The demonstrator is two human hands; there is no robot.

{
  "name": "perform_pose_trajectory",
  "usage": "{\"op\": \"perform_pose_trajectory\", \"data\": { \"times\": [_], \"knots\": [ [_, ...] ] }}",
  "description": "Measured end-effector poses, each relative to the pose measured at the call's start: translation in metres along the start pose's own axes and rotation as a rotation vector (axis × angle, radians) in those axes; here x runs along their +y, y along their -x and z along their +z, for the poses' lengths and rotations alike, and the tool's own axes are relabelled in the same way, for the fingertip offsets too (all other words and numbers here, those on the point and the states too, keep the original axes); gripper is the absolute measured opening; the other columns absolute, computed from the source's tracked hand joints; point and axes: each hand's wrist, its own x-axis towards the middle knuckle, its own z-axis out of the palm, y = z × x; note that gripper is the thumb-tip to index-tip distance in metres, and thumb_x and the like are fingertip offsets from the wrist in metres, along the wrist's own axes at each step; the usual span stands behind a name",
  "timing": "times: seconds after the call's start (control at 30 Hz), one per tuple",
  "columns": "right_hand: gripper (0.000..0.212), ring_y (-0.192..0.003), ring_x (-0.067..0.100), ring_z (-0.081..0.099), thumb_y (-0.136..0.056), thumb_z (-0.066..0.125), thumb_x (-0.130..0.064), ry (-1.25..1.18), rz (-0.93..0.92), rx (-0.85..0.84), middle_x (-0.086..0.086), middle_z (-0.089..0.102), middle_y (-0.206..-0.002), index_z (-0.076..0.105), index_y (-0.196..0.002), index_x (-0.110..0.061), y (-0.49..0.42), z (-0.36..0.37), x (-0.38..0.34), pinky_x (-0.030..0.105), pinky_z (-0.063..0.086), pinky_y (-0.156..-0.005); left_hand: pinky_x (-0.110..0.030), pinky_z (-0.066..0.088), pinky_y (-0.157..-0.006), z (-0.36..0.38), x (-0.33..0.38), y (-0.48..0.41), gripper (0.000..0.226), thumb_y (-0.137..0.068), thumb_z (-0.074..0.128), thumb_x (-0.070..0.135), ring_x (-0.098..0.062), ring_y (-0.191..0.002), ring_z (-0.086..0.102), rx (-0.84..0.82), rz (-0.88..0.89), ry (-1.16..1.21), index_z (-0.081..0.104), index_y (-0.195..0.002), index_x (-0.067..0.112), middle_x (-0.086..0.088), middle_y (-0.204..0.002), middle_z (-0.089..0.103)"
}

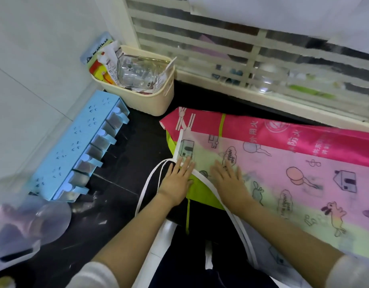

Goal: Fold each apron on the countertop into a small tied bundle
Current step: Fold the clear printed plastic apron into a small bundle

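1. Hands: left hand (177, 180) and right hand (229, 179) lie flat at mid-frame, fingers straight, pressing on the pastel apron (283, 196). Neither grips anything.
2. It's spread on the countertop (138, 146) toward the right edge, over a green apron (200, 196), with a pink apron (325, 132) behind.
3. Smooth it outward before folding and keep the white strap (145, 188) free for tying.
4. Right ends are cut off. Prints are blurred and the layer count is unclear.

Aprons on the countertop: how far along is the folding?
Done: no tied bundle shows. In hand: left hand and right hand press flat on the pastel apron, spread open, white strap loose. Left: folding and tying it, then the pink apron and green apron beneath.
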Motion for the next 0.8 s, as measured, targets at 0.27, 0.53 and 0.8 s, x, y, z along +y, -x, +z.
{"op": "perform_pose_trajectory", "data": {
  "times": [0.27, 0.53, 0.8],
  "knots": [
    [0.064, -0.114, 0.046, 0.055, -0.099, -0.003, -0.046, -0.144, 0.234, -0.057, 0.018, 0.058, -0.129, 0.041, -0.132, -0.013, 0.064, 0.07, 0.059, 0.067, 0.045, -0.08, -0.047, -0.002, -0.117, -0.013, -0.001, -0.004, 0.061, -0.104, 0.025, 0.025, -0.026, -0.146, -0.013, -0.046, -0.035, -0.065, -0.014, -0.149, 0.015, -0.003, -0.158, -0.017],
    [0.043, -0.125, 0.026, 0.042, -0.097, 0.04, -0.014, -0.593, 0.054, 0.275, 0.009, 0.042, -0.141, 0.04, -0.14, -0.011, 0.084, 0.053, 0.086, 0.032, 0.026, -0.106, -0.03, 0.045, -0.065, -0.025, 0.124, 0.018, 0.051, -0.053, 0.071, -0.002, -0.028, -0.078, 0.06, 0.414, 0.028, 0.132, 0.064, -0.103, 0.008, -0.01, -0.089, 0.056],
    [0.036, -0.105, 0.03, 0.055, -0.078, 0.049, -0.001, -0.496, -0.059, 0.429, 0.013, 0.061, -0.112, 0.059, -0.112, -0.007, 0.184, 0.123, 0.168, 0.049, 0.054, -0.081, -0.032, 0.053, -0.072, 0.037, 0.289, 0.05, 0.065, -0.048, 0.082, 0.018, -0.023, -0.092, 0.059, 0.268, 0.17, 0.146, 0.059, -0.108, 0.018, -0.006, -0.103, 0.061]
  ]
}}
